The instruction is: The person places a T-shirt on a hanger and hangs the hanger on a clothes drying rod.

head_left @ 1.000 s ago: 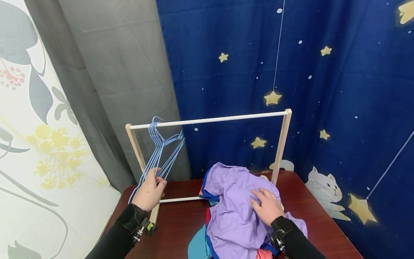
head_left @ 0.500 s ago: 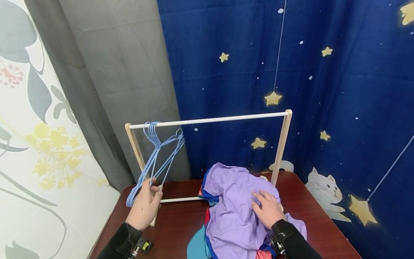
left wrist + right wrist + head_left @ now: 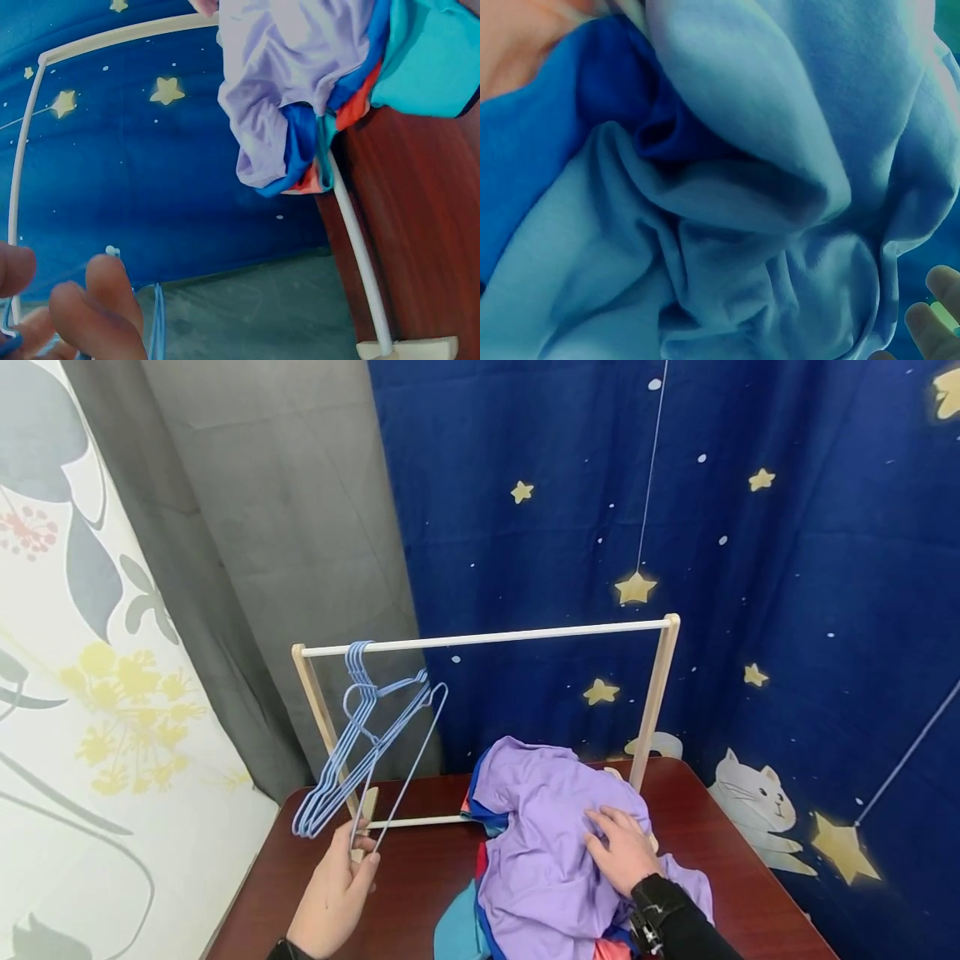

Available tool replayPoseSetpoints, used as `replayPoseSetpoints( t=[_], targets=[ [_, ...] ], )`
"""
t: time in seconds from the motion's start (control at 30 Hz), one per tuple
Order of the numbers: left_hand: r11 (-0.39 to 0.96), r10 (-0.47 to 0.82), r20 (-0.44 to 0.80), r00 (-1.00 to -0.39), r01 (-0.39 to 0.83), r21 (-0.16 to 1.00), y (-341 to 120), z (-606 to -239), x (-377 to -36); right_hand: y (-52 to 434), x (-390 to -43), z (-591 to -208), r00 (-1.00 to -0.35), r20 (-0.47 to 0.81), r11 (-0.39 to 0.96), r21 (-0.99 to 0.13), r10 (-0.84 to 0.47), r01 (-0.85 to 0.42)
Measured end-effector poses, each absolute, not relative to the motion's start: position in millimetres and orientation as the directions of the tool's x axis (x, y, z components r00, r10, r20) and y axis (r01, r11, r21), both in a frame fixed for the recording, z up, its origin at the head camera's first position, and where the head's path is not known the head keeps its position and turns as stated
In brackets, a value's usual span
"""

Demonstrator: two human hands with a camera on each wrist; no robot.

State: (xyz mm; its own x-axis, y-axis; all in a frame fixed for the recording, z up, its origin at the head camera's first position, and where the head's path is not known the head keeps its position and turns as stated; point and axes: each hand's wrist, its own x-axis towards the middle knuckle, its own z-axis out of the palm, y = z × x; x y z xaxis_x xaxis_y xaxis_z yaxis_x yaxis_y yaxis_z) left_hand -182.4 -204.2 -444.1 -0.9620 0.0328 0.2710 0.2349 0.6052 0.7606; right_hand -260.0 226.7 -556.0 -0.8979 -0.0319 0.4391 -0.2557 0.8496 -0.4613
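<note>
My left hand (image 3: 337, 889) pinches the lower part of a thin blue clothes hanger (image 3: 412, 770), whose hook is off the rail and in front of the others. Several more blue hangers (image 3: 327, 783) hang at the left end of the rack's white rail (image 3: 517, 636). On a pile of clothes lies a crumpled purple garment (image 3: 543, 827), and my right hand (image 3: 622, 853) rests on it with relaxed fingers. In the left wrist view the left fingers (image 3: 97, 315) show close up, with little of the held hanger visible.
Wooden posts (image 3: 655, 702) hold the small rack up on a dark red table (image 3: 420, 893). Blue, red and teal (image 3: 461, 927) cloth sticks out under the purple garment. A blue star-patterned curtain (image 3: 540, 552) and a grey one (image 3: 300, 527) hang behind.
My left hand has drawn one hanger off the rail and moved it down toward me. The remaining hangers have swung back and hang together. My right hand stays on the purple garment.
</note>
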Motion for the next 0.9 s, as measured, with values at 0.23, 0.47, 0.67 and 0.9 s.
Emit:
replayPoseSetpoints(
  t=[0.23,0.47,0.67,0.9],
  targets=[
    [0.588,0.066,0.211,-0.975,0.209,0.782,-195.2,-470.3,-174.5,218.7,-258.0,-559.6,-0.906,0.421,0.846,-0.469,-0.038,-0.253],
    [0.550,0.151,0.175,-0.973,0.230,0.803,-187.5,-491.7,-174.6,205.2,-264.8,-557.4,-0.886,0.455,0.834,-0.451,-0.092,-0.319],
    [0.543,0.204,0.179,-0.962,0.263,0.797,-186.2,-502.3,-181.2,178.0,-283.7,-545.1,-0.838,0.522,0.817,-0.406,-0.160,-0.409],
    [0.551,0.252,0.172,-0.952,0.288,0.784,-186.1,-508.5,-192.8,133.2,-312.1,-526.4,-0.792,0.530,0.797,-0.315,-0.303,-0.515]
  ],
)
